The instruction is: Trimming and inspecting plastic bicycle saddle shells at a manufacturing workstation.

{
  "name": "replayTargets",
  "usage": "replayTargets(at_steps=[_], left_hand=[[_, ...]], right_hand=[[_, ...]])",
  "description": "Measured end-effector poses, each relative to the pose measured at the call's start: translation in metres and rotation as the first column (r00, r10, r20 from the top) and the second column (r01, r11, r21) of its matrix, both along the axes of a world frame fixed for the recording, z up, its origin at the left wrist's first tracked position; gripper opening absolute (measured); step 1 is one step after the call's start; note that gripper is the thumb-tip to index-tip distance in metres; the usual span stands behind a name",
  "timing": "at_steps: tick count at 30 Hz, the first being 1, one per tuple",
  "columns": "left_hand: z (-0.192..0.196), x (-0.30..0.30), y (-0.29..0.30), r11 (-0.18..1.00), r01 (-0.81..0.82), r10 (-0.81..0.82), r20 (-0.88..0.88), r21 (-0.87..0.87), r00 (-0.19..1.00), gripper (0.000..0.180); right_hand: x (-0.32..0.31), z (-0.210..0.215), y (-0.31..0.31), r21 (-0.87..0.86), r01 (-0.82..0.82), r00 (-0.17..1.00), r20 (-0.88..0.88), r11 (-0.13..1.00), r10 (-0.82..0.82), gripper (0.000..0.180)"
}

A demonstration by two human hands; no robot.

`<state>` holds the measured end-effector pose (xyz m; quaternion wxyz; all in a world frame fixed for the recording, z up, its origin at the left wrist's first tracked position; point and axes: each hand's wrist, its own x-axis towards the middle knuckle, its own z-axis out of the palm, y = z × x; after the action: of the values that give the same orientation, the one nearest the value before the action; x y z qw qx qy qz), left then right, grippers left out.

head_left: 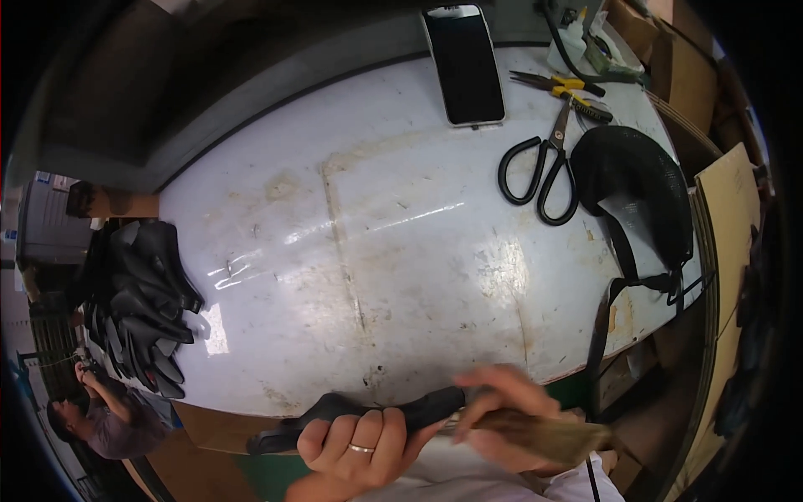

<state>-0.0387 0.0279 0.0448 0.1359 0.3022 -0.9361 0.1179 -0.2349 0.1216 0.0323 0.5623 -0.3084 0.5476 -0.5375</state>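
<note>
At the near edge of the table, my left hand (360, 448), with a ring on one finger, is closed around a long black curved piece (433, 408). The piece looks smooth and moulded; its exact kind I cannot make out. Close to its right end is my right hand (506, 403), smeared by motion, with its fingers curled over a brownish thing (548, 437). That brownish thing is too blurred to name. A pile of similar black curved pieces (142, 293) lies at the table's left end.
The white, stained table (410, 276) bears a phone (467, 71), black-handled scissors (548, 171), yellow-handled pliers (559, 84) and a black mesh bag (631, 167) with straps. A white bottle (567, 48) stands far right. Cardboard (726, 243) flanks the right side. Another person (117, 422) is lower left.
</note>
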Motion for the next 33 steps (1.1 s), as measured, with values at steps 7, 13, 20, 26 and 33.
replayTargets(at_steps=[7, 13, 20, 26, 33], left_hand=[[0.027, 0.031, 0.001, 0.993, -0.028, 0.038, -0.082, 0.119, 0.996, 0.044], [0.049, 0.078, -0.014, 0.944, -0.109, 0.2, -0.276, 0.313, 0.94, 0.047], [0.052, 0.084, -0.015, 0.909, -0.058, 0.208, -0.329, 0.414, 0.921, 0.044], [0.047, 0.108, 0.001, 0.815, -0.184, 0.344, -0.204, 0.55, 0.916, 0.055], [0.032, 0.114, -0.007, 0.634, -0.14, 0.625, -0.397, 0.76, 0.672, 0.072]], right_hand=[[0.028, -0.013, -0.027, -0.319, -0.14, 0.99, -0.034, 0.937, 0.136, 0.027], [0.037, -0.014, -0.037, -0.481, -0.21, 0.974, -0.182, 0.851, 0.138, 0.03], [0.099, -0.027, -0.018, -0.478, 0.14, 0.977, -0.075, 0.867, -0.199, 0.056], [0.083, -0.03, -0.032, -0.573, -0.059, 0.98, -0.188, 0.817, -0.062, 0.061], [0.099, -0.027, -0.024, -0.631, -0.028, 0.977, -0.181, 0.775, -0.112, 0.046]])
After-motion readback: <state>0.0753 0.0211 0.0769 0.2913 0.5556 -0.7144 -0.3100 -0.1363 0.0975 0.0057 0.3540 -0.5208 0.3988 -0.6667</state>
